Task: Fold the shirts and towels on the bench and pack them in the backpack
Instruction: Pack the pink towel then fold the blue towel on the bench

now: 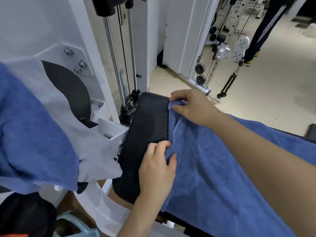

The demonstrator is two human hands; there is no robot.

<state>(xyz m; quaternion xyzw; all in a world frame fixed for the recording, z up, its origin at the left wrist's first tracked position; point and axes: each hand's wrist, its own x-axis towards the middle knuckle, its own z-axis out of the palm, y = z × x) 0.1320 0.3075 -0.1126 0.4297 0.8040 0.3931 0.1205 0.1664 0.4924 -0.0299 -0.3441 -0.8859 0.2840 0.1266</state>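
Observation:
A blue towel (213, 168) lies spread over the black padded bench (148, 124), covering its right part. My left hand (157, 168) pinches the towel's near left corner between thumb and fingers. My right hand (193, 106) grips the far left corner at the bench's back edge. On the left, a second blue towel (30, 134) and a light grey shirt (77, 127) hang draped over the machine frame. A dark bag-like shape (25, 218) at the bottom left is partly hidden; I cannot tell whether it is the backpack.
A white cable machine (95, 53) with steel guide rods stands right behind the bench. A rope handle (227, 84) hangs over the beige floor at the right. A person's leg in striped trousers (263, 31) stands far back. A teal stool (75, 226) sits below.

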